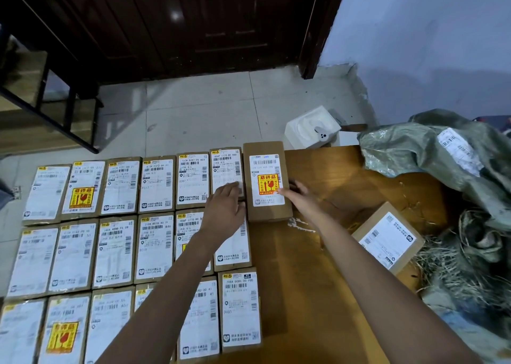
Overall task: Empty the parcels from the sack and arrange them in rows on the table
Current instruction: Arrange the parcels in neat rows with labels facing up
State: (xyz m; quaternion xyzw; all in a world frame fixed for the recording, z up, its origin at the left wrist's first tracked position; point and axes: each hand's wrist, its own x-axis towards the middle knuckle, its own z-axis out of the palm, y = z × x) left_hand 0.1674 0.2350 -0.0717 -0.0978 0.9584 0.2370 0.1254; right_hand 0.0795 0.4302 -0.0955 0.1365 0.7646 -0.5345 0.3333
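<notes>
The two bare forearms are closest, reaching out from the bottom edge over the wooden bench (318, 267). They lead to the brown parcel with the yellow fragile sticker (267, 182), which sits at the right end of the far row. The left hand (224, 211) lies flat and open just left of that parcel, resting on the boxes beside it, likely to keep the row still. The right hand (300, 197) is open too, its fingers pressing that parcel's right side, probably nudging it snug. Right of that parcel, one loose box (387, 239) lies next to the green sack (442, 156), waiting its turn.
</notes>
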